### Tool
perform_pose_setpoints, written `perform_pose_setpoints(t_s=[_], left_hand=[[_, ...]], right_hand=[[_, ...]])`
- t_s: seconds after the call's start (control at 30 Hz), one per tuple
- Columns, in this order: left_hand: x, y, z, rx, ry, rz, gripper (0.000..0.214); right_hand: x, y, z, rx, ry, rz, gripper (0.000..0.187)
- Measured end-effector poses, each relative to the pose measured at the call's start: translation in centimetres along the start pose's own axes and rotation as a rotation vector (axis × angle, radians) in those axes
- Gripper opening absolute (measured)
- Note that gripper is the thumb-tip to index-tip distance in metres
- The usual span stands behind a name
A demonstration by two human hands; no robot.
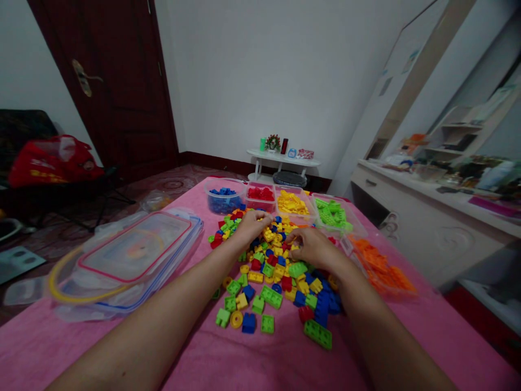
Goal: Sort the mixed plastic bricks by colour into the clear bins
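Observation:
A mixed pile of toy building bricks (268,269) in yellow, green, blue and red lies in the middle of the pink-covered table. My left hand (254,224) is over the far side of the pile, its fingers pressed together. Whatever is between those fingertips, if anything, is hidden. On the right side of the pile, my right hand (313,245) has its fingers curled down among the bricks. Its fingertips touch the pile near yellow pieces, but what they grip is too small to make out.
Behind the pile stand clear tubs of blue bricks (223,202), red bricks (261,194), yellow bricks (292,203) and green bricks (332,213). A tub of orange bricks (380,263) sits at the right. Stacked plastic lids (134,255) lie at the left on the pink cloth (260,364).

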State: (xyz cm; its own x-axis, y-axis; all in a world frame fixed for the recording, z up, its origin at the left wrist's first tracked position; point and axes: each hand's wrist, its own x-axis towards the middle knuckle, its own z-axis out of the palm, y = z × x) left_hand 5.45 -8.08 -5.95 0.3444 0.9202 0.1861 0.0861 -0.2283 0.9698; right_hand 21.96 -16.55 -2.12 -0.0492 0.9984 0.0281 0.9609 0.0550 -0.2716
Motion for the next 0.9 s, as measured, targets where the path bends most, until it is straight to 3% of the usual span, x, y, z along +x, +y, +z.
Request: perform_pose_setpoints(t_s=[0.1, 0.27, 0.4, 0.5, 0.6, 0.73, 0.8, 0.9], left_hand=[[-0.1, 0.2, 0.0, -0.023, -0.011, -0.005, 0.032], [-0.1, 0.1, 0.0, -0.043, -0.022, -0.008, 0.033], [0.0, -0.1, 0.0, -0.04, -0.009, 0.016, 0.032], [-0.2, 0.9, 0.0, -0.106, 0.044, 0.039, 0.029], [-0.7, 2.9, 0.1, -0.211, 0.088, 0.11, 0.03], [-1.7, 5.4, 0.9, -0.225, 0.073, 0.269, 0.029], [-2.1, 5.8, 1.3, -0.146, 0.055, 0.364, 0.025], [-2.5, 5.4, 1.8, 0.044, 0.025, 0.458, 0.019]], right_hand=[[0.1, 0.1, 0.2, 0.071, 0.039, -0.013, 0.026], [0.0, 0.1, 1.5, 0.108, -0.044, -0.12, 0.022], [0.3, 0.0, 1.9, 0.241, 0.022, -0.104, 0.008], [0.8, -0.3, 1.8, 0.625, 0.119, 0.031, 0.011], [1.0, -1.5, 1.7, 1.219, 0.207, 0.152, 0.016], [0.4, -3.8, 1.5, 1.896, 0.015, 0.264, 0.011], [-0.1, -5.0, 1.5, 2.039, -0.096, 0.308, 0.012], [-0.6, -6.2, 1.4, 2.108, -0.164, 0.385, 0.028]])
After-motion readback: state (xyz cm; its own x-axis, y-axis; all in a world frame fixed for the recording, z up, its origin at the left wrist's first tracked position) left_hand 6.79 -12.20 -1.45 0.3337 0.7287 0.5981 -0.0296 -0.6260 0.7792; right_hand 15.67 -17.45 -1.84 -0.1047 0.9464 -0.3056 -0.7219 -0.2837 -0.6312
